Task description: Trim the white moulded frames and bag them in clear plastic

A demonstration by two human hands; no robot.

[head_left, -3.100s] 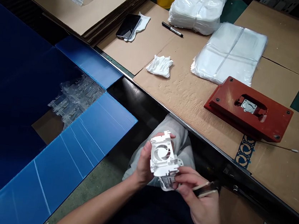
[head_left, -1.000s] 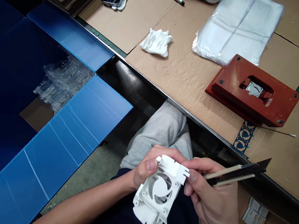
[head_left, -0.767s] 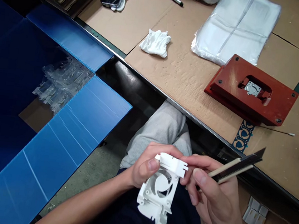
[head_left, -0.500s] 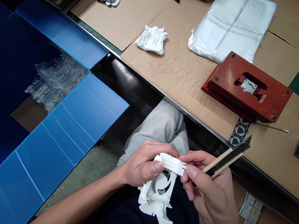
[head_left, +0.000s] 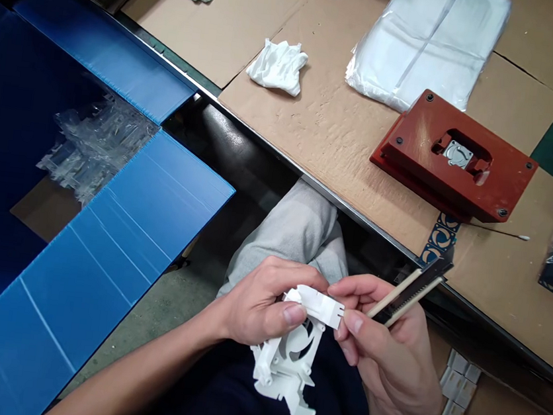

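Observation:
Over my lap, my left hand [head_left: 265, 303] is closed on a white plastic part [head_left: 308, 344], thumb across its upper side. The part has a round opening with a curved vane, and notched arms. My right hand [head_left: 389, 354] is closed around what looks like a utility knife [head_left: 411, 291], with a beige handle and a dark toothed channel, its dark end pointing up and right. The right thumb and fingertips also meet the notched end of the white part's upper arm. The inner fingertips of both hands are partly hidden.
A red fixture [head_left: 454, 161] holding a small metal plate sits on the cardboard-covered table [head_left: 310, 125]. Behind it lie clear bags [head_left: 429, 45]; a crumpled white cloth [head_left: 277, 66] is further left. A blue box [head_left: 120, 216] with wrapped parts [head_left: 98, 147] stands at left.
The white part has tilted slightly in my hands, its lower end shifting a little left. The knife has dipped slightly. The whole view has drifted a little, with both hands keeping their hold.

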